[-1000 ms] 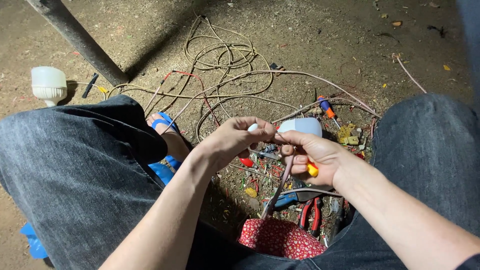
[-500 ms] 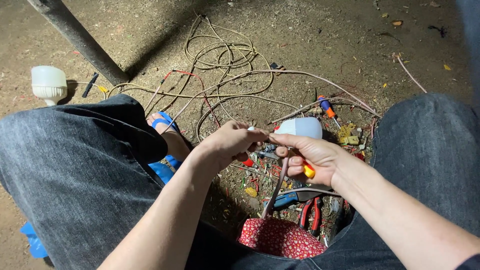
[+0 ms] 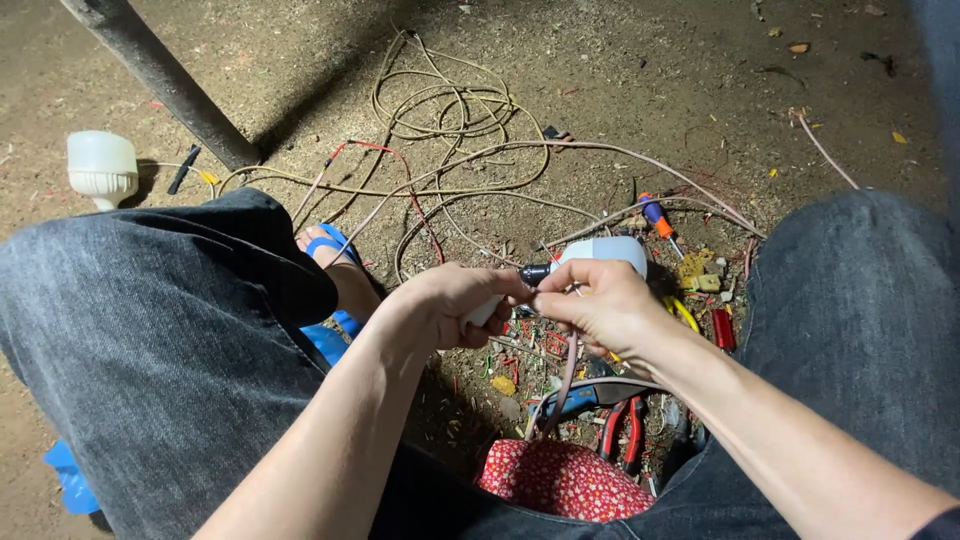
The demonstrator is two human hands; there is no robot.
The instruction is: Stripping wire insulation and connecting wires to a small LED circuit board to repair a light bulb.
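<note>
Bulb: white plastic lamp bulb with a black base (image 3: 600, 252), held at frame centre between both hands, black end pointing toward 9 o'clock.
Left hand: left hand (image 3: 450, 305) has its fingers (image 3: 500, 290) closed around a small white piece at the bulb's black end.
Right hand: right hand (image 3: 600, 310) has its fingers pinched shut on the bulb's base, where a thin pinkish-grey cable (image 3: 565, 370) hangs down toward 6 o'clock.
Ground: bare dirt floor (image 3: 650, 80) carries a loose tangle of tan and red wires (image 3: 440, 120) at 12 o'clock.
Tools: orange-and-blue screwdriver (image 3: 655, 215) at 2 o'clock of the hands; red-handled pliers (image 3: 622, 430) at 5 o'clock.
Cloth: red patterned fabric pouch (image 3: 560, 478) at 6 o'clock, between the knees.
Spare: second white bulb (image 3: 102, 168) lies well apart at 10 o'clock.
</note>
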